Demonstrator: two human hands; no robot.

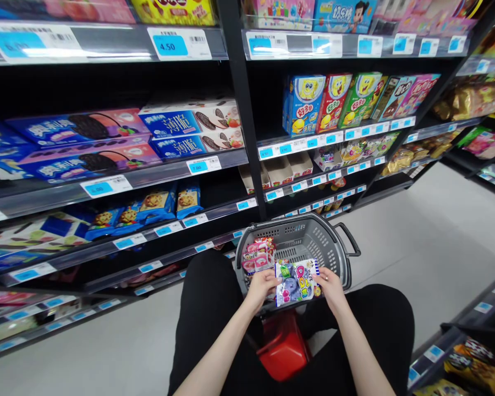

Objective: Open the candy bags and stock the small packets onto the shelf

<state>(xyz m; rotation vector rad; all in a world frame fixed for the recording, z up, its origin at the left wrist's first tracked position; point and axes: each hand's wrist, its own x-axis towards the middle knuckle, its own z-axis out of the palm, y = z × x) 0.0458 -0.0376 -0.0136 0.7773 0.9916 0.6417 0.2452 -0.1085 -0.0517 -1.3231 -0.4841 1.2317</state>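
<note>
A colourful snack packet with purple and green print is held by both hands over the near rim of a grey shopping basket. My left hand grips its left edge and my right hand grips its right edge, fingers closed on it. Inside the basket lies a pink sweets packet at the left. The basket rests in front of my knees, which are in black trousers.
Shelves of biscuit and snack boxes run along the left and back, with blue price tags. A red stool sits under me. Pale floor opens to the right; another low shelf stands at the bottom right.
</note>
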